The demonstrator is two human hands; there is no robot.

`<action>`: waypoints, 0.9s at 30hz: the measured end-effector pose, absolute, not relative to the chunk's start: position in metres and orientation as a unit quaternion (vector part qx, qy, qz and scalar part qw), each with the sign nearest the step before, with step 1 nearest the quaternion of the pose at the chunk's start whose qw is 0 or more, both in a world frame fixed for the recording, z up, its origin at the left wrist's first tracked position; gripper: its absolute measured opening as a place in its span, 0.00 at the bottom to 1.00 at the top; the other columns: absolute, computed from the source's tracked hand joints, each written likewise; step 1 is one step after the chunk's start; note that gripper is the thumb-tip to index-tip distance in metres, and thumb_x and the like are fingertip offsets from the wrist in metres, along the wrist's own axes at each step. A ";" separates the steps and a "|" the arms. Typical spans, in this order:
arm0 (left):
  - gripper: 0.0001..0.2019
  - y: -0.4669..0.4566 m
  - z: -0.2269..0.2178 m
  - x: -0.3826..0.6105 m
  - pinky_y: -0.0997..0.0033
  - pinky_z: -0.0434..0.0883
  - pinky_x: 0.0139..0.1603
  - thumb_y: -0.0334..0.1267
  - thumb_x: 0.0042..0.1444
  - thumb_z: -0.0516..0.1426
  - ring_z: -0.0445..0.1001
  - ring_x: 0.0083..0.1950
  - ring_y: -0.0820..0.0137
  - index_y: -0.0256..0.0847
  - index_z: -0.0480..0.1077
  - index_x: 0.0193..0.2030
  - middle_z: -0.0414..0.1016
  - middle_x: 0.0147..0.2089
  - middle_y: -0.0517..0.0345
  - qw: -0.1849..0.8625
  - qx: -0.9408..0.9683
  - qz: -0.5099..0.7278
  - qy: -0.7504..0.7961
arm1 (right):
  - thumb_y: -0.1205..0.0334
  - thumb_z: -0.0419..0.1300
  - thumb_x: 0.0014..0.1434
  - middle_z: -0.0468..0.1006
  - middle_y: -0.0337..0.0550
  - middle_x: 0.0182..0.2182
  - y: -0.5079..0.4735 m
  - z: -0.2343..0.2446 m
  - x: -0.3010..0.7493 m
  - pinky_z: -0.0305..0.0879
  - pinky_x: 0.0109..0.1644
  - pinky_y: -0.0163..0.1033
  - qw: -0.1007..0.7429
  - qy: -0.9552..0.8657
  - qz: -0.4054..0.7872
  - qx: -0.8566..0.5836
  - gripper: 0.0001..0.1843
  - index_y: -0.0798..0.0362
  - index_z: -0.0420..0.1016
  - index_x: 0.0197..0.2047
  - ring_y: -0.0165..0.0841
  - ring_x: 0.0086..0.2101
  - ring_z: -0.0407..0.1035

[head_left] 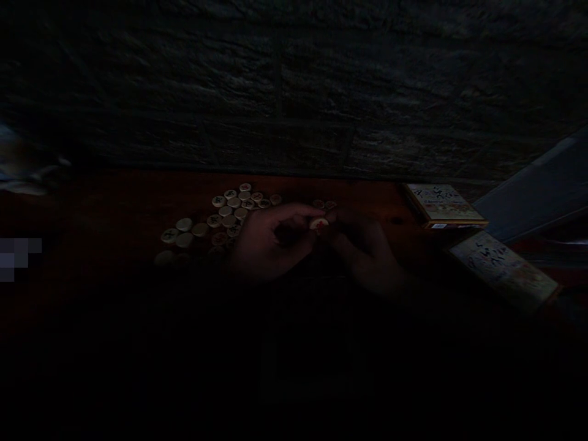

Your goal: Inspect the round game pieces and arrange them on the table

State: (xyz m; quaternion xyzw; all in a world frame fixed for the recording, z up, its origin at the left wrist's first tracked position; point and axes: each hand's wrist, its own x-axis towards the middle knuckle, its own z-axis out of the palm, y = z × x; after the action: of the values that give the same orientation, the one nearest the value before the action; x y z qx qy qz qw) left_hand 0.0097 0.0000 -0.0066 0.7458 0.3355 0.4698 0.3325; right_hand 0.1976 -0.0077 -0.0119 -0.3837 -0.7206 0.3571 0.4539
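In dim light, my left hand [271,242] pinches a round Chinese chess piece [318,225] with a red character between thumb and forefinger. My right hand [367,248] is closed at the right edge of the same piece, its fingertips meeting there in deep shadow. Left of my hands lies a loose spread of several pale round Chinese chess pieces [234,203], some with dark or red characters, others blank side up. Two more red-marked pieces [324,204] lie just behind my fingers. My left hand partly covers the nearer pieces of the spread.
All this lies on a reddish-brown wooden table [138,196] against a dark stone wall [275,92]. Two flat boxes with brushed lettering, one farther back [443,205] and one nearer [503,266], lie at the right. A grey slanted panel [533,187] stands behind them.
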 end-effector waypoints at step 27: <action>0.10 -0.001 -0.005 0.010 0.73 0.80 0.44 0.31 0.63 0.62 0.85 0.43 0.67 0.38 0.81 0.50 0.87 0.47 0.53 0.342 0.737 0.475 0.338 | 0.52 0.61 0.69 0.75 0.37 0.28 -0.007 -0.011 0.196 0.64 0.36 0.37 0.460 -0.714 0.364 -0.382 0.16 0.52 0.74 0.33 0.30 0.30 0.69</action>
State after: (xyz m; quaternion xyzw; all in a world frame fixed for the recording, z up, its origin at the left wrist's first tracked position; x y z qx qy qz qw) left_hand 0.0100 -0.0011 -0.0051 0.7368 0.3376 0.4753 0.3423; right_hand 0.1963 -0.0075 -0.0108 -0.3820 -0.7144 0.3635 0.4600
